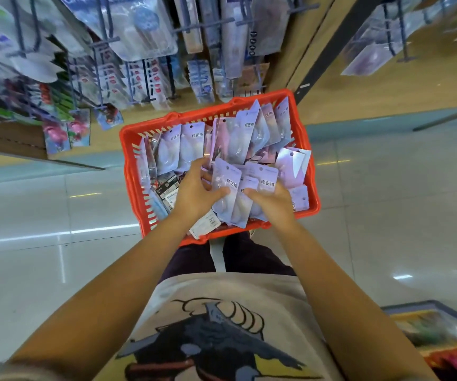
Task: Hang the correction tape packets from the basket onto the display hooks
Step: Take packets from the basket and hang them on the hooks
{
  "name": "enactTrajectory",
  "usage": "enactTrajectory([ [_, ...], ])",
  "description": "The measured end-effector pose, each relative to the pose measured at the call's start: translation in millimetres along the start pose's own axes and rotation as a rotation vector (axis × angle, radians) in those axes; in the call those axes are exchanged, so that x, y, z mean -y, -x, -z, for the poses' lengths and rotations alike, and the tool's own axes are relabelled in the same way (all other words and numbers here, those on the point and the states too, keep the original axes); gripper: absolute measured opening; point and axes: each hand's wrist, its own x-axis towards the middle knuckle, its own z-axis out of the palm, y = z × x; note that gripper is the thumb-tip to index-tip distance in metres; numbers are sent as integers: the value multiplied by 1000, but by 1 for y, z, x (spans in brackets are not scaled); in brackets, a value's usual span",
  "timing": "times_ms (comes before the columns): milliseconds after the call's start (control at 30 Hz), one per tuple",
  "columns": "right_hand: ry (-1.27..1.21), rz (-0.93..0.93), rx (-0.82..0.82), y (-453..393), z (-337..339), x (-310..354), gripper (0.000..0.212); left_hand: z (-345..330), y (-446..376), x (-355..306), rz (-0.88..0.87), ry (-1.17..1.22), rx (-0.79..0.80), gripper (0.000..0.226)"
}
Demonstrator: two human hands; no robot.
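A red plastic basket (301, 133) stands on the floor in front of me, filled with several pale purple correction tape packets (191, 147). Both hands are inside it. My left hand (194, 192) grips the left edge of a small bunch of packets (228, 188), thumb on top. My right hand (272, 206) holds the same bunch from the right, fingers curled round its lower edge. Display hooks (106, 41) with hanging goods stick out of the wall above the basket.
A wooden shelf unit (318, 50) rises behind the basket, crowded with hanging stationery packs. Glossy pale floor tiles (57, 215) lie on both sides. A low bin of coloured goods (441, 334) sits at the lower right. My legs stand just behind the basket.
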Motion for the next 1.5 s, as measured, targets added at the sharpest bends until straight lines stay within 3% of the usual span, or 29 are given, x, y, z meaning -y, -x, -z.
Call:
enactTrajectory([
  [133,-19,5,30,-5,5,0,30,-3,1,0,44,11,-21,53],
  [233,-11,-5,54,-7,9,8,46,1,1,-2,75,47,-34,38],
  [400,-34,27,70,-9,28,21,26,4,3,-9,168,211,-12,36],
  [600,-183,132,114,-3,64,36,37,10,3,-28,238,345,-34,41],
  [700,-215,139,139,0,76,42,59,14,8,-38,220,341,-47,38],
  [867,-269,163,311,6,86,46,42,14,16,-52,227,428,40,31],
  [1067,-283,219,396,13,59,45,37,-4,31,-60,195,474,325,78],
  [1233,-324,172,370,16,47,32,30,-7,34,-52,162,470,358,55],
  [1400,-331,46,229,10,52,21,44,7,35,-29,286,591,143,24],
  [1500,-341,42,281,14,45,20,29,11,40,-28,334,746,175,30],
])
